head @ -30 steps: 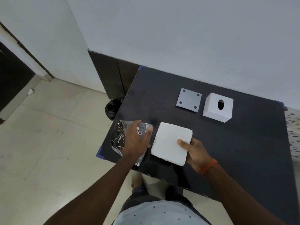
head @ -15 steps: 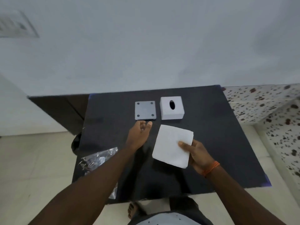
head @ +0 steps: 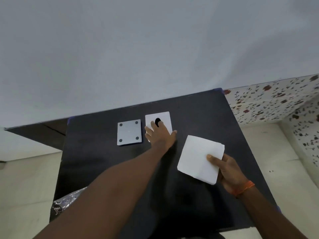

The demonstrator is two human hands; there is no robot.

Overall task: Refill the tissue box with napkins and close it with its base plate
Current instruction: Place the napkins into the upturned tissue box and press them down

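The left hand (head: 160, 135) is laid over the white box (head: 164, 119) at the far side of the black table (head: 96, 157). Its fingers (head: 148, 135) are spread apart across the top, one fingertip at the edge of the dark oval slot, the thumb out against the box's right side. It looks like a hand settling to take hold; whether it has actually gripped yet, I cannot tell.

The right hand (head: 227, 169) holds the napkins (head: 198, 157), a thick white stack, with the thumb pressed on top near its right corner and the other fingers tucked beneath, out of sight. The stack is up off the table, tilted, near the left thumb but not touching it.

Just beside the left little finger lies the grey plate (head: 129, 132), flat, with four dark dots at its corners. It is clear of the box. A crinkled clear wrapper (head: 64, 203) sits at the near left edge, under the left forearm.

So the refill has not begun. My guess is the box must be gripped and turned over to bare its open underside, then the stack pushed in square, and the plate fitted last.
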